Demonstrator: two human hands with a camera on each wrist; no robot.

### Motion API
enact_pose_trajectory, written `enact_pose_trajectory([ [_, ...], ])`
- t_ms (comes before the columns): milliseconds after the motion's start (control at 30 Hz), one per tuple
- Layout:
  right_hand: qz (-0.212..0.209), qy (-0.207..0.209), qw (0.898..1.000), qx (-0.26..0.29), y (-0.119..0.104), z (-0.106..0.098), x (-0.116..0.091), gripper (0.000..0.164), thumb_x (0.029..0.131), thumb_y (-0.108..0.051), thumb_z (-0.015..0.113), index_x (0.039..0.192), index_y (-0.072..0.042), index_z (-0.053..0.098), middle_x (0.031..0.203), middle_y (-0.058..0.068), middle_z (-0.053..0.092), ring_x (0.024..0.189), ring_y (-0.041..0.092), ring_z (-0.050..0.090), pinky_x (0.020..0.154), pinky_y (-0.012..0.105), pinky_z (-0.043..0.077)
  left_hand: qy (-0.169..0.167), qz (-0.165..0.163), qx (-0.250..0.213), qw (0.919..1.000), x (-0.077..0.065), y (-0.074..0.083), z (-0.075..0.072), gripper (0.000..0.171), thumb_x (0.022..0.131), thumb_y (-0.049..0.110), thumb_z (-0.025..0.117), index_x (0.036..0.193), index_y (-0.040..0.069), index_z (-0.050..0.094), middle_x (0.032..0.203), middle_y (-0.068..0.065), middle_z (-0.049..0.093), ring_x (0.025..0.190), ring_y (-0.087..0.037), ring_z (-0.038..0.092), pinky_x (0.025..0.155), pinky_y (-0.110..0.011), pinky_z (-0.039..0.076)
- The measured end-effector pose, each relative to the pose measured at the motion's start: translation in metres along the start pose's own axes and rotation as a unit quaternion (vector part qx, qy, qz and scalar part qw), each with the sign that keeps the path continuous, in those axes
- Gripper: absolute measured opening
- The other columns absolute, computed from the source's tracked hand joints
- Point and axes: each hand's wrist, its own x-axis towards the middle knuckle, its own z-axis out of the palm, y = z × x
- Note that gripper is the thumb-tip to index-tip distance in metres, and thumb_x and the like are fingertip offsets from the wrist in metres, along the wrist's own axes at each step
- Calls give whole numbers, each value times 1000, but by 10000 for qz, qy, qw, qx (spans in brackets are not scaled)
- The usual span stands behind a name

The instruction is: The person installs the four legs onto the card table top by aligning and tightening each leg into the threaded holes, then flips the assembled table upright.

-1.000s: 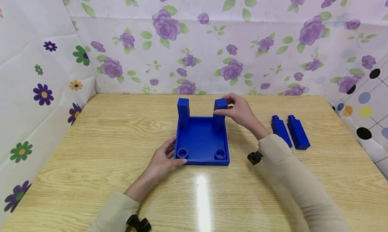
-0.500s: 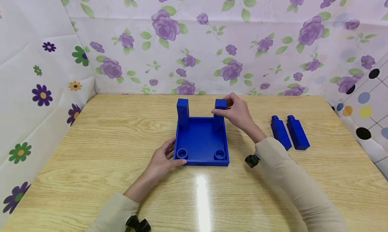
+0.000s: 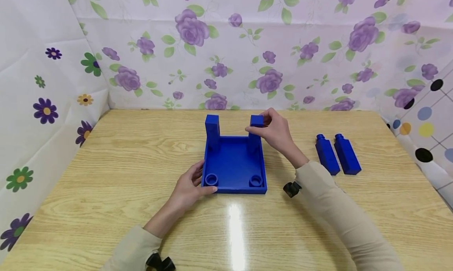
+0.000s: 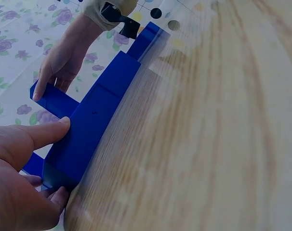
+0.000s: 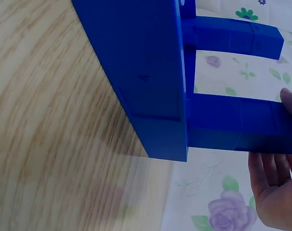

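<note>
A square blue tray-like tabletop (image 3: 233,166) lies underside up on the table, with round sockets (image 3: 211,179) at its two near corners. Blue legs stand upright at both far corners. My right hand (image 3: 276,131) pinches the far right leg (image 3: 255,139) near its top, thumb on the near side; the right wrist view shows this leg (image 5: 237,122) against the frame. The far left leg (image 3: 212,131) stands untouched. My left hand (image 3: 189,186) grips the tabletop's near left corner, thumb over the front rim, as the left wrist view shows on the blue side wall (image 4: 95,115).
Two more blue legs (image 3: 327,155) with threaded ends lie side by side on the wooden table (image 3: 124,164), right of my right forearm. Flower-patterned cloth (image 3: 159,47) hangs behind the table and along its sides.
My right hand stays on the far right leg while its thumb and wrist turn slightly and the forearm shifts a little left. The left hand keeps its grip on the corner.
</note>
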Motion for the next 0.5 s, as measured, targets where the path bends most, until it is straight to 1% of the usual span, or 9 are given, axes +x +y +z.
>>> enact_pose_trajectory([
  [133,-35,61,10000,9,-1,2,-1,51,77,-32,83,109,-3,56,104,13,63,97,27,61,85,41,53,-3,3,36,10000,-1,1,-2,87,76,1,80,150,4,33,141,-24,44,129,-38,44,105,-45,40],
  [233,-90,-27,10000,12,-2,1,-4,52,80,-31,81,116,-3,56,108,14,62,101,27,61,87,39,53,-10,13,25,10000,0,0,-2,87,76,0,80,150,4,33,141,-25,44,129,-38,44,105,-45,40],
  [400,-157,-396,9990,157,-1,-13,-13,60,87,-29,75,134,-2,50,125,17,57,115,28,55,95,37,49,-45,17,-36,10000,0,0,-1,87,77,-1,79,150,4,33,141,-25,44,129,-37,44,105,-44,40],
  [500,-187,-536,9982,180,6,-24,-22,59,89,-27,72,136,-1,49,130,17,55,120,29,53,98,39,47,-38,20,-47,10000,0,-1,-1,86,77,-2,79,150,4,33,141,-25,44,129,-37,44,105,-44,40],
])
